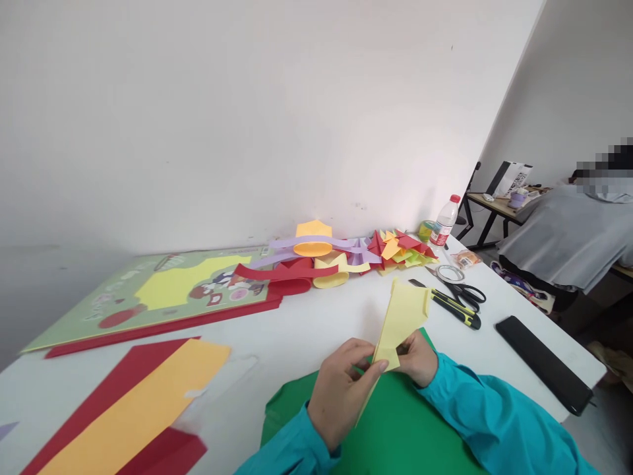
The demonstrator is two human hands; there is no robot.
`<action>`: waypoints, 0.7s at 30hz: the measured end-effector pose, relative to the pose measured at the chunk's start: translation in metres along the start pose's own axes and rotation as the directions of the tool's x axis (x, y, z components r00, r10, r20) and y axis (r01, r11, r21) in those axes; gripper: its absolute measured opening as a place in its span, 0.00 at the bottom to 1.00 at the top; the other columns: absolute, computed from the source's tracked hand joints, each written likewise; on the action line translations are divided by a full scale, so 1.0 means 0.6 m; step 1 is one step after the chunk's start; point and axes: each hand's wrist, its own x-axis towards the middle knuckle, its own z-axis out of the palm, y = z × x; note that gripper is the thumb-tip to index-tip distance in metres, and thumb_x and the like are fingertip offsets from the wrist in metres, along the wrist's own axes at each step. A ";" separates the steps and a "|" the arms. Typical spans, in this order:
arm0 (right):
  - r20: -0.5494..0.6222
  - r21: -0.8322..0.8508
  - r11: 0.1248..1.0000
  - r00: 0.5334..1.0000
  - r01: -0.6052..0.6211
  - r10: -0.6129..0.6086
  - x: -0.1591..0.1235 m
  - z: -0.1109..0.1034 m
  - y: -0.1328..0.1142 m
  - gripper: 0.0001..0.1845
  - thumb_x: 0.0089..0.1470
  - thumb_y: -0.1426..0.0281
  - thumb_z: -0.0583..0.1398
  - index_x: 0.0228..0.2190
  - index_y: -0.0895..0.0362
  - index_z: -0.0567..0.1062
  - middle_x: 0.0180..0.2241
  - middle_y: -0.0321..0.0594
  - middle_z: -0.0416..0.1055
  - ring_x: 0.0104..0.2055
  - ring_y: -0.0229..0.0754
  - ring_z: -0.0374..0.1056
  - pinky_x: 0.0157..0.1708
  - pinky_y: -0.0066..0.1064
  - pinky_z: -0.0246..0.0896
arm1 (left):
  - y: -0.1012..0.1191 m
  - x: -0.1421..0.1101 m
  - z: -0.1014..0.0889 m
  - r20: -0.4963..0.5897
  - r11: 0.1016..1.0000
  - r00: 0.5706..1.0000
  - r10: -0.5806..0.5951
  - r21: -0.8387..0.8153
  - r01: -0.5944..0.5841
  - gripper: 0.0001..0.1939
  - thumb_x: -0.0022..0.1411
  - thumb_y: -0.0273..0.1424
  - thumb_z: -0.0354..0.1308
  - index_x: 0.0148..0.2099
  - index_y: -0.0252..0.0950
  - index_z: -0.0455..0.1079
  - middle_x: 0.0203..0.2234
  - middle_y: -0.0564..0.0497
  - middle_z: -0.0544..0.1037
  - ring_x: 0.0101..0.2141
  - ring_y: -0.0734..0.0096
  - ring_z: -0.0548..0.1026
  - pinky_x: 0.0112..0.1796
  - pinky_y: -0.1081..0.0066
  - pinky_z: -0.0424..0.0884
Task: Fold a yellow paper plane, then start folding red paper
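Both hands, the left hand point(341, 389) and right hand point(419, 359), pinch a yellow folded paper point(403, 316).
A fold is being pressed above the green sheet point(395, 429); next, probably a careful crease.

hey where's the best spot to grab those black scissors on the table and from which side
Take the scissors by the black loop handles, coming from the right. The handles point toward the table's right end and lie clear, while the blades run back left toward the tape roll, close beside the yellow-and-black utility knife.
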 end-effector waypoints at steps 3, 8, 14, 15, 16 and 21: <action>-0.008 0.004 1.000 1.000 0.014 -0.014 -0.001 0.004 -0.004 0.13 0.33 0.63 0.69 0.24 0.57 0.79 0.22 0.39 0.74 0.31 0.46 0.71 0.32 0.35 0.67 | -0.005 0.004 -0.003 0.030 0.998 0.999 -0.039 -0.044 0.040 0.11 0.52 0.37 0.56 0.31 0.37 0.77 0.28 0.48 0.73 0.28 0.68 0.71 0.28 0.72 0.70; -0.039 -0.019 0.999 0.999 0.028 -0.028 -0.002 0.006 -0.011 0.14 0.33 0.64 0.70 0.24 0.59 0.79 0.24 0.40 0.75 0.33 0.46 0.71 0.35 0.36 0.66 | -0.004 0.007 -0.006 0.086 0.997 0.996 -0.038 -0.065 0.044 0.12 0.55 0.38 0.55 0.34 0.39 0.78 0.31 0.47 0.75 0.33 0.65 0.73 0.32 0.72 0.71; -0.008 -0.026 0.998 0.999 0.049 -0.050 -0.003 -0.001 -0.005 0.13 0.35 0.65 0.69 0.27 0.58 0.79 0.26 0.41 0.75 0.36 0.47 0.71 0.35 0.35 0.67 | -0.001 0.005 -0.006 0.048 0.995 0.999 -0.014 -0.096 0.018 0.11 0.55 0.37 0.56 0.35 0.40 0.78 0.35 0.47 0.77 0.35 0.63 0.74 0.35 0.69 0.72; -0.007 -0.031 0.998 0.998 0.057 -0.057 -0.004 -0.002 -0.004 0.13 0.35 0.65 0.69 0.28 0.57 0.79 0.26 0.40 0.75 0.36 0.47 0.71 0.34 0.35 0.67 | -0.001 0.005 -0.007 0.050 0.996 0.999 -0.012 -0.088 0.017 0.11 0.55 0.37 0.56 0.34 0.40 0.78 0.35 0.47 0.77 0.35 0.63 0.74 0.35 0.69 0.72; -0.010 -0.039 0.997 0.998 0.062 -0.063 -0.004 -0.002 -0.002 0.14 0.35 0.65 0.69 0.28 0.57 0.79 0.26 0.40 0.75 0.36 0.47 0.71 0.34 0.36 0.67 | 0.000 0.005 -0.008 0.051 0.997 0.999 -0.006 -0.077 0.010 0.11 0.55 0.37 0.56 0.33 0.41 0.78 0.34 0.47 0.76 0.35 0.63 0.74 0.35 0.70 0.72; -0.018 -0.061 0.997 0.999 0.045 -0.046 -0.005 0.002 -0.003 0.15 0.35 0.63 0.68 0.29 0.56 0.79 0.25 0.40 0.75 0.36 0.48 0.71 0.34 0.37 0.68 | 0.007 0.003 -0.009 0.044 0.998 0.998 0.036 -0.047 -0.034 0.12 0.56 0.37 0.54 0.31 0.40 0.78 0.30 0.48 0.75 0.30 0.67 0.72 0.30 0.73 0.70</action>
